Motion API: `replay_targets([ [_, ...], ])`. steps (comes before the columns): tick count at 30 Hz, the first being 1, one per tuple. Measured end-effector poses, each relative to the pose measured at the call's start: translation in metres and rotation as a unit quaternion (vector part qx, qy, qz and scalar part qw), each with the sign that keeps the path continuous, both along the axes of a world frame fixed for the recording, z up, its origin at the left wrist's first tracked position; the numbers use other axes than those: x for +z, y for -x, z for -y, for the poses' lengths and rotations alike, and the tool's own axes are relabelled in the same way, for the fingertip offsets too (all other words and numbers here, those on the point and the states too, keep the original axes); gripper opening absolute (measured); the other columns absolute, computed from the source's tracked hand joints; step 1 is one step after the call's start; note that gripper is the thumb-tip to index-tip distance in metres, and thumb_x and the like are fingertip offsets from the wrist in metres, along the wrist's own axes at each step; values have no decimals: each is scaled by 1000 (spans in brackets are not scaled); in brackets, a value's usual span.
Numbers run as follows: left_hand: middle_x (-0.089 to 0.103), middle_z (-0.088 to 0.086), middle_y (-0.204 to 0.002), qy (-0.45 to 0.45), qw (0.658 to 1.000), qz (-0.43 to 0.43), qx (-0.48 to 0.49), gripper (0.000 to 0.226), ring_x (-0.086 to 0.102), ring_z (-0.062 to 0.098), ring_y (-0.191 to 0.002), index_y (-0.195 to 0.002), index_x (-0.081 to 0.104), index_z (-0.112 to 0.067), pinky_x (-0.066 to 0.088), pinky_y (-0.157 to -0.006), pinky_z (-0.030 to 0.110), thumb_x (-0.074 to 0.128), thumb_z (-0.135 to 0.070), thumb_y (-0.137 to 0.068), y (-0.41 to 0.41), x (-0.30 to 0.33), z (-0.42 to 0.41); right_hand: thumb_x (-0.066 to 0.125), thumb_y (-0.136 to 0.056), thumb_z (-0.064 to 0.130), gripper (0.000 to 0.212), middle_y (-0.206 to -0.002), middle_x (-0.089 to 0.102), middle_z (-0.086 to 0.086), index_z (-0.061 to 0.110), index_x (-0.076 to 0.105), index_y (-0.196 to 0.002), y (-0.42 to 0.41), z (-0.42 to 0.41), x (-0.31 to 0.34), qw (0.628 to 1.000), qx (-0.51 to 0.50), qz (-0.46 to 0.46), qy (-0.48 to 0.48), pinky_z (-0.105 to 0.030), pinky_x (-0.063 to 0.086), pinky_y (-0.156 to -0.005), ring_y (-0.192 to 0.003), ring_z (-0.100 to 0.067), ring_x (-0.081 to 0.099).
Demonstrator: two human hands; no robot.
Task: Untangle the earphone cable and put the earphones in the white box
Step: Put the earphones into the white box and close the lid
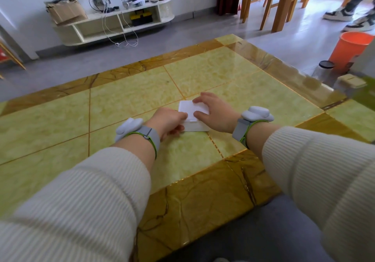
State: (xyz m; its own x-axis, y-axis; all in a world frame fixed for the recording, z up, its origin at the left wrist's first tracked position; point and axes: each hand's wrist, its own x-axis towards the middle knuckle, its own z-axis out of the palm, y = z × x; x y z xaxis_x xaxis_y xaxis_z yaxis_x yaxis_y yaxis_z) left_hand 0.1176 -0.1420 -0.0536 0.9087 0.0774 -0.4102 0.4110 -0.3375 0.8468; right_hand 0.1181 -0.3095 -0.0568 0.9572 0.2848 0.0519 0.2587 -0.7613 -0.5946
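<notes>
1. The white box [193, 117] sits on the yellow-green marble-patterned table [132, 103], between the two hands, with its lid down flat on top.
2. The right hand [215, 112] is spread over the lid: the thumb rests on the near part of the lid, and the other fingers curve over the far right edge. The spread is fairly wide, and it presses or steadies the lid rather than pinching it.
3. The left hand [168, 122] touches the box's near left side. Its fingers are curled in narrow against the front wall, close to the small latch tab; whether they grip anything cannot be told.
4. No earphones or cable show anywhere near the fingers. Whether they are already inside the closed box cannot be seen.
5. Judgement: the step in hand is work on the lid, either pressing it shut at the end of the task or preparing to open it. Which of these it is cannot be told from this view.
6. The next move calls for steady support from the left fingers at the front wall while the right fingers work the lid at the latch.
</notes>
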Motion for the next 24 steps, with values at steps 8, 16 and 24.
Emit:
replay_targets([
  [8,62,10,-84,-63,998,20,-19,9,59,17,-56,-84,60,-9,45,-52,27,64,-16,-89,1,7,3,63,-93,35,79,-156,31,-10,11,18,-154,-1,-5,-7,994,-70,-68,-57,-34,31,-109,-141,-27,35],
  [16,64,7,-103,-82,995,51,-6,66,64,18,-63,-148,33,-20,48,-52,26,61,-23,-88,3,5,7,68,-85,48,75,-142,45,-10,12,37,-144,4,-6,-15,989,-128,-47,-62,-39,43,-102,-125,-27,51],
  [24,62,7,-127,-174,981,90,-15,62,67,33,-103,-145,41,-24,56,-88,42,58,-34,-86,10,1,4,43,-102,37,57,-157,34,-6,15,29,-153,1,-17,-5,996,-66,-54,38,-32,29,-110,-141,-27,36],
])
